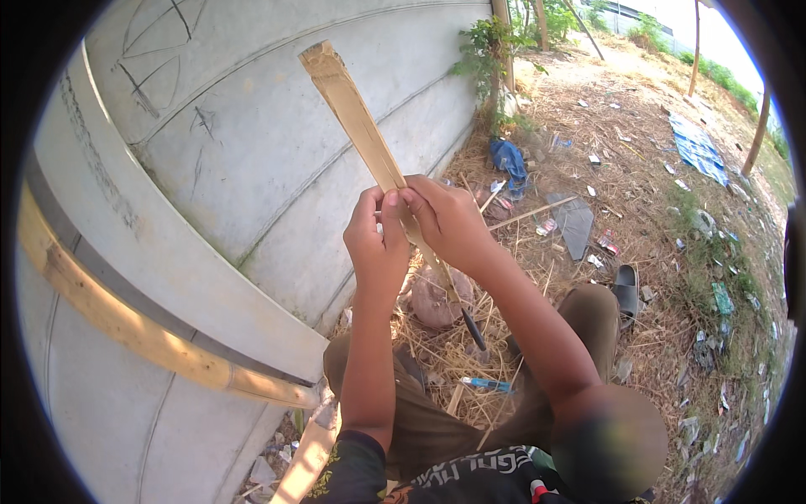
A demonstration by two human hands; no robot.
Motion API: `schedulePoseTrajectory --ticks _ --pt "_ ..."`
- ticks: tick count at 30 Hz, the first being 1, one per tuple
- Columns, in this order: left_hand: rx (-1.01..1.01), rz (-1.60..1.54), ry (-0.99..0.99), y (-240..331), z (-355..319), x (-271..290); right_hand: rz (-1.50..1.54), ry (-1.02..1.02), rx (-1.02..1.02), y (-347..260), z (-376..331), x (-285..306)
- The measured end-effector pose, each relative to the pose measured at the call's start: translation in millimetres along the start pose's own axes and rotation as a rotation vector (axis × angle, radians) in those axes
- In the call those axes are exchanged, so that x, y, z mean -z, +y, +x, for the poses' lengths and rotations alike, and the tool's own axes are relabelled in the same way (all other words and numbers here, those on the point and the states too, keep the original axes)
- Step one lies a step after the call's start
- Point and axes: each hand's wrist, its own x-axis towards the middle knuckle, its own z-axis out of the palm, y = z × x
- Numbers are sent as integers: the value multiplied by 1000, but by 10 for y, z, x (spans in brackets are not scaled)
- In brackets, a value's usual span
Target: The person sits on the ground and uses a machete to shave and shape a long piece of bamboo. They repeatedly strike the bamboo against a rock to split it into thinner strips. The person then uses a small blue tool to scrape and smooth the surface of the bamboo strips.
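Being pinched at mid-length by the left hand (377, 239) and right hand (449, 220), thumbs close together, the bamboo strip (357, 118) is held aslant, presumably steadied by the double grip. Its upper end is raised before the concrete wall (252, 160); its lower part is aimed down over a rounded block (426, 307), contact impossible to tell. Farther right, a sandal (625, 294) is parked on straw-strewn ground (659, 353), perhaps for clearance.

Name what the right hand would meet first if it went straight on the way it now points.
The pale wooden strip, already touching the right hand; beyond it, probably the grey wall, though depth is hard to judge here.
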Motion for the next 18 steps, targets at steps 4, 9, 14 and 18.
schedulePoseTrajectory --ticks 4,9,14,18 --pt "1 50 -58 6 35 -31 -69 19 -74 87 81 -14" --pt "71 -69 -153 -73 82 3 32 91 -74 235 195 -103" --pt "55 -54 -111 -129 96 10 55 21 -101 445 351 -195" --pt "94 -11 -70 -110 123 68 14 7 -115 520 520 -361"
